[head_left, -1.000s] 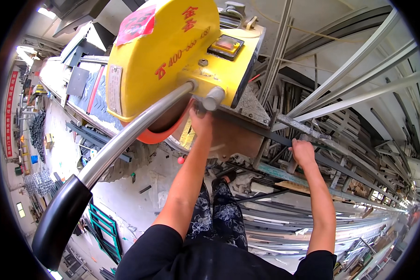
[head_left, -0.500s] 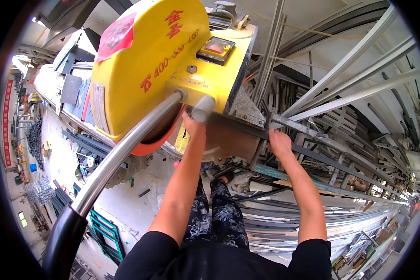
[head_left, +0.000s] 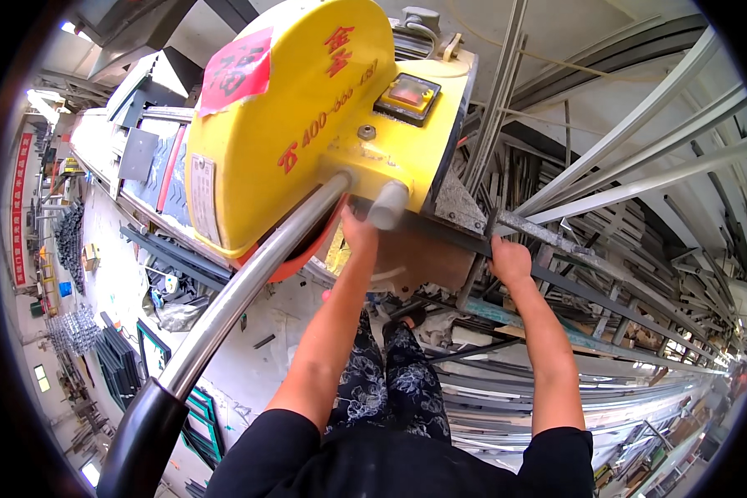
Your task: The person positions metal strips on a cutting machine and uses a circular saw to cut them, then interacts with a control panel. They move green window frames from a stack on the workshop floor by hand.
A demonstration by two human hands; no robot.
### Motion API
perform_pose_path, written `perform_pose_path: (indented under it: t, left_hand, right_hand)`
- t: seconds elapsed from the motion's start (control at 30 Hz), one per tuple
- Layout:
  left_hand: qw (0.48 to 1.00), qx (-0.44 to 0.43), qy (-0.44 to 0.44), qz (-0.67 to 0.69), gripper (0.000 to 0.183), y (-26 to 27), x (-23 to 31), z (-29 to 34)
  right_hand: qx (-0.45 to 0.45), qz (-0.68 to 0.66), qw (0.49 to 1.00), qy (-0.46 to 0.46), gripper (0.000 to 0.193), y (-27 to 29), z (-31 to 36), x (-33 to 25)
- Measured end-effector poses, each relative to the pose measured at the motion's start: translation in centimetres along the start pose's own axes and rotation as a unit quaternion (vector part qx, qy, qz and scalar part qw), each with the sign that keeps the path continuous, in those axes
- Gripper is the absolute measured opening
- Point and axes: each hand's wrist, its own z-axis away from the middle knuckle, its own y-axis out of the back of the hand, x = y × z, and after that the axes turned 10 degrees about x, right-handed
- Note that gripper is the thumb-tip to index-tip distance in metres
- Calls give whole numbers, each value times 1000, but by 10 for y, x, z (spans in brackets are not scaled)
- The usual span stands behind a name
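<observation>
Dark bar (head_left: 458, 237) | right hand (head_left: 510, 261) gripping it, now nearer yellow machine (head_left: 286, 153) | left hand (head_left: 359, 231): grip unclear

Head view | left fisheye of a head-worn pair | upright, unmirrored | looks down from above the wearer's black shirt (head_left: 390, 461), over the front edge of the yellow machine (head_left: 282, 158) | machine near, metal bars (head_left: 664, 83) beyond its right edge farther off | wide, lines bending at rim
</observation>
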Motion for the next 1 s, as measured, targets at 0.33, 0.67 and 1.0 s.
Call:
perform_pose_path:
  t: [0.33,0.67,1.0]
  left_hand:
    - [995,10,-93,-27,37,7,11,7]
    - [997,-12,65,48,52,14,99,58]
    - [993,-68,19,97,57,87,103,85]
  right_hand:
    - [36,-1,999,-17,34,-6,1,-4]
    - [103,-8,994,15,13,-17,-1,-8]
    - [114,-44,992,9,7,-12,-3,-14]
